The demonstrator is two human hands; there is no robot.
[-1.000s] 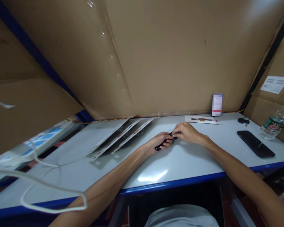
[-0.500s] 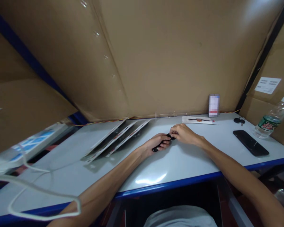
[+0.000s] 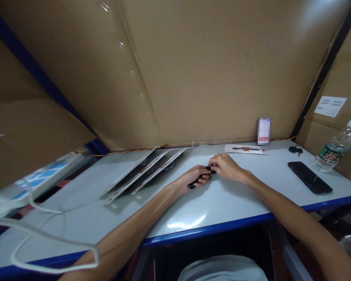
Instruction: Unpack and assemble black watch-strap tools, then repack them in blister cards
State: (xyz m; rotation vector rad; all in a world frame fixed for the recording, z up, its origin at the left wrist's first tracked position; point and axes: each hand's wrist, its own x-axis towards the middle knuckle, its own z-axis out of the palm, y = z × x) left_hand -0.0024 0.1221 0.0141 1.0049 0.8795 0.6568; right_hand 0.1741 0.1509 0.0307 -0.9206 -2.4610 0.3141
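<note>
Well, we had a black piece (image 3: 192,184) over the counter (image 3: 234,203), left hand (image 3: 194,176) wrapped round it, right hand (image 3: 224,166) with fingers pinching its far end; unfinished, we judged, three cards (image 3: 160,170) at left.

No text is legible. Printing on the white label (image 3: 330,106) of the cardboard panel (image 3: 315,130) and on the green label (image 3: 332,153) of the bottle (image 3: 341,138), at the right edge of the worktop (image 3: 236,203), is too small or blurred.
</note>
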